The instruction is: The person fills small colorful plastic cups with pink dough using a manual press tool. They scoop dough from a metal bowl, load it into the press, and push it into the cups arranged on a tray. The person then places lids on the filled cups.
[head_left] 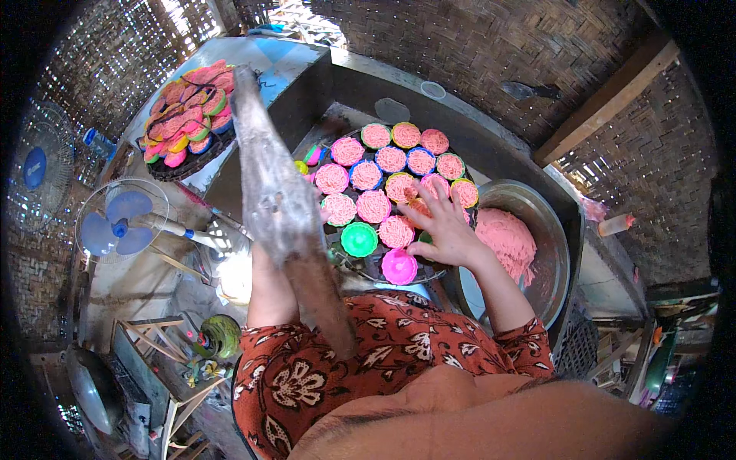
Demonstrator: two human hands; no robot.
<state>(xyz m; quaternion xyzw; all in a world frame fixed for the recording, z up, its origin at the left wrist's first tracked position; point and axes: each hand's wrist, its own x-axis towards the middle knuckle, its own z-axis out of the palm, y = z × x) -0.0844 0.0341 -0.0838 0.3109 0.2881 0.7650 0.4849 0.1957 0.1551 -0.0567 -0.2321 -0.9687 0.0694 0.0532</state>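
Note:
Small coloured moulds holding pink strands (373, 205) sit crowded on a dark round tray. My right hand (441, 230) is over the tray's right side with fingers spread, its thumb beside a magenta mould (399, 267) that has no strands in it, near a green one (359, 239). To the right, a wide metal basin (558, 253) holds a mass of pink paste (502, 241). A blurred wooden post (272, 184) crosses in front of my left forearm (272, 295) and hides most of my left hand, so its grip does not show.
A pile of pink filled moulds (188, 115) rests on the ledge at upper left. A fan (115, 218) stands at left, above a wok (92, 387) and wooden frame (146, 345). Woven walls (460, 38) surround the concrete trough (353, 77); a bottle (613, 224) stands at right.

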